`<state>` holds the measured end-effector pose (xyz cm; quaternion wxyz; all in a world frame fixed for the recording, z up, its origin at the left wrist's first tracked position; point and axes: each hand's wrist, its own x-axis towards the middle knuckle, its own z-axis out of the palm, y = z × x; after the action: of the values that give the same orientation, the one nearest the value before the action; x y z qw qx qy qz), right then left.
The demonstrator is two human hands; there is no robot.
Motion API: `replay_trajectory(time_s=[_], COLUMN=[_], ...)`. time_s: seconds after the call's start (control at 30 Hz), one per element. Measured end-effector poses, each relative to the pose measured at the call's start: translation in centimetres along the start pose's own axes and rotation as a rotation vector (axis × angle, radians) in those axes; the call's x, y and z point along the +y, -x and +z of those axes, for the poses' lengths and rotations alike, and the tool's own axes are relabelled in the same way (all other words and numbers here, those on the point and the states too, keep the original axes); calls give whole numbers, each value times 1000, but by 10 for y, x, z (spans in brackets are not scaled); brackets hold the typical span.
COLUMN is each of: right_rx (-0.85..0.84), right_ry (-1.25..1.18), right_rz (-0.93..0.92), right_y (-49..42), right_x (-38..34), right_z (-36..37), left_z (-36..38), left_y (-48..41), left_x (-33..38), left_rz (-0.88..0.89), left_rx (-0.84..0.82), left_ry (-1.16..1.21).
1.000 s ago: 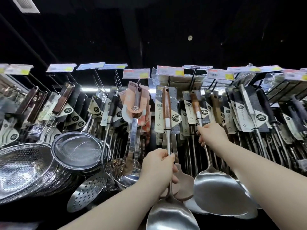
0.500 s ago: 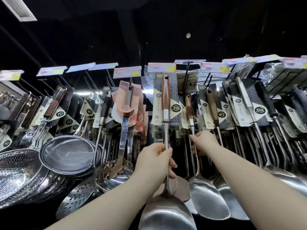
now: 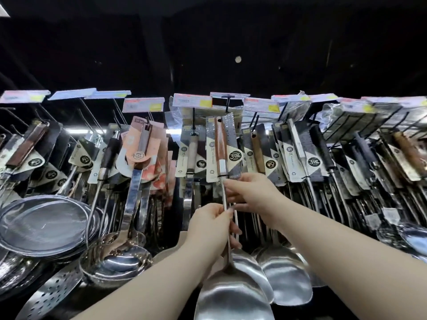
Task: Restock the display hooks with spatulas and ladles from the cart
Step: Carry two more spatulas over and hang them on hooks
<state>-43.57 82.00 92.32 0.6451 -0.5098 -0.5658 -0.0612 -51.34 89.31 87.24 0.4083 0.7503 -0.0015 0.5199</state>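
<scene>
A steel spatula [image 3: 220,146] with a brown wooden handle and a grey card label stands upright in front of the middle display hook [image 3: 227,105]. Its wide blade [image 3: 231,296] is low in the view. My left hand [image 3: 212,227] grips the thin metal shaft from the left. My right hand [image 3: 251,195] pinches the same shaft higher up, just under the card. The handle's top is near the hook; whether it hangs on it I cannot tell.
Rows of carded spatulas and ladles hang from hooks across the wall under price tags [image 3: 191,101]. Mesh strainers [image 3: 44,222], a large ladle [image 3: 115,257] and a perforated skimmer [image 3: 46,296] crowd the left. More spatula blades [image 3: 286,273] hang just right.
My right hand let go of the second spatula, which now hangs at the right, and moved left onto the shaft held by my left hand. That spatula rose toward the hook.
</scene>
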Motion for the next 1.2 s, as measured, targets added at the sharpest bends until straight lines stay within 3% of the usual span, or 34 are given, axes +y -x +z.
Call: replay_trajectory(time_s=[0.3,0.6,1.0,1.2], right_rx=[132,163,147,159], right_ry=[-55,-196,-159,-89], right_rz=[-47,-19,71,92], right_y=[-15,-27,-33,-46], right_x=[-7,-13,0,13], right_z=[5,3,1,4], left_z=[16,1,10,11], left_y=[-10,-17,-20,-29], left_x=[5,1,-16,-27], left_rz=[-32,15,49,1], left_rx=[-33,-32,19,6], left_ry=[71,-83,-104,-277])
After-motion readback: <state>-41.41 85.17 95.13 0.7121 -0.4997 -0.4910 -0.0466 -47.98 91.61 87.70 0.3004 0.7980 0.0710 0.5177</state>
